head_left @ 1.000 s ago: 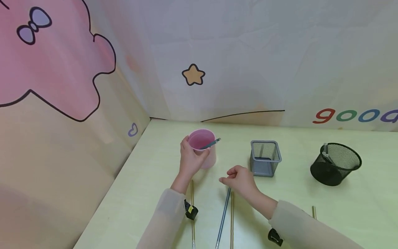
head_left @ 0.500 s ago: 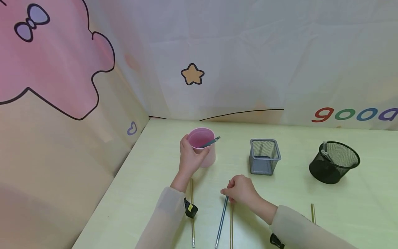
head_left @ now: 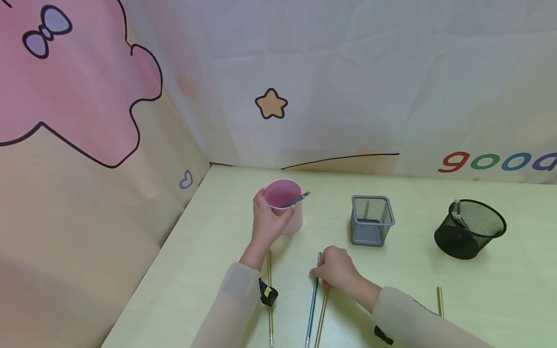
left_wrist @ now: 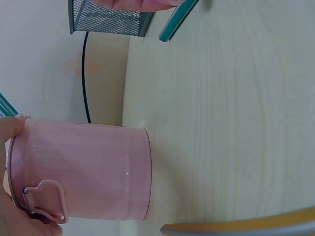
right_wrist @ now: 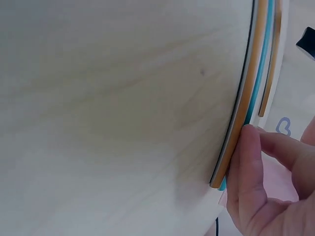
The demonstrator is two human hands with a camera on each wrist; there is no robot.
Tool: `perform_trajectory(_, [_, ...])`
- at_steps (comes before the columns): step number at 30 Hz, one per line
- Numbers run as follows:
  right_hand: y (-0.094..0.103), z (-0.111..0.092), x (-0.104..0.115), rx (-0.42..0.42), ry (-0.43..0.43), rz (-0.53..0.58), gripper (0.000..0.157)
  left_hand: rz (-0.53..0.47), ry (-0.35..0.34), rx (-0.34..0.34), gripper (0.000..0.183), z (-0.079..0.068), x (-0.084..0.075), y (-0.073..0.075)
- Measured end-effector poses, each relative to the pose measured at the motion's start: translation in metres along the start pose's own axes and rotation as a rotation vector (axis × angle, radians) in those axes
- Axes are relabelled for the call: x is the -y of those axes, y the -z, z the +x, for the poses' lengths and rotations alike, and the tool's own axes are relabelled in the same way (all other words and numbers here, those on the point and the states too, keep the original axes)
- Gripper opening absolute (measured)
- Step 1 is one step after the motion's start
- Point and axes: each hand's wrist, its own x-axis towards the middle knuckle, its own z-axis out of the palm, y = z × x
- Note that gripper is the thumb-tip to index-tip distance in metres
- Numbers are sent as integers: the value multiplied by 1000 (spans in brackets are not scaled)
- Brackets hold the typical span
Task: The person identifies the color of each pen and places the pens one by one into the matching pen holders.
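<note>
In the head view my left hand (head_left: 267, 224) grips the rim of a pink cup (head_left: 292, 223), which has a small wire handle in the left wrist view. One teal pencil (head_left: 297, 199) leans inside it, its end poking out over the rim. My right hand (head_left: 341, 268) pinches a second teal pencil (head_left: 313, 304) near its far end, thumb and index finger around it. Right beside that pencil is a yellow pencil (head_left: 322, 316), partly covered by the fingers. In the right wrist view, fingertips (right_wrist: 251, 135) press at the teal pencil (right_wrist: 261, 73), alongside the yellow one (right_wrist: 241, 108).
Another yellow pencil (head_left: 269, 263) lies under the left wrist, and one more (head_left: 440, 299) beside the right sleeve. A grey square mesh holder (head_left: 370, 234) stands right of the cup. Farther right, a black round mesh holder (head_left: 457, 244) contains light-coloured sticks. A printed cloth (head_left: 330, 96) backs the table.
My right hand has come down and toward me onto the teal pencil and taken hold of it. Pencil and neighbouring yellow pencil have shifted slightly in angle. The left hand stays on the cup.
</note>
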Motion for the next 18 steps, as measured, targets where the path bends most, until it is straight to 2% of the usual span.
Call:
perform_trajectory(10, [-2, 9, 1, 6, 38, -114, 27, 1, 13, 3, 88, -1, 1, 0])
perform_trajectory(18, [1, 14, 2, 48, 12, -91, 24, -5, 14, 7, 88, 0, 0, 0])
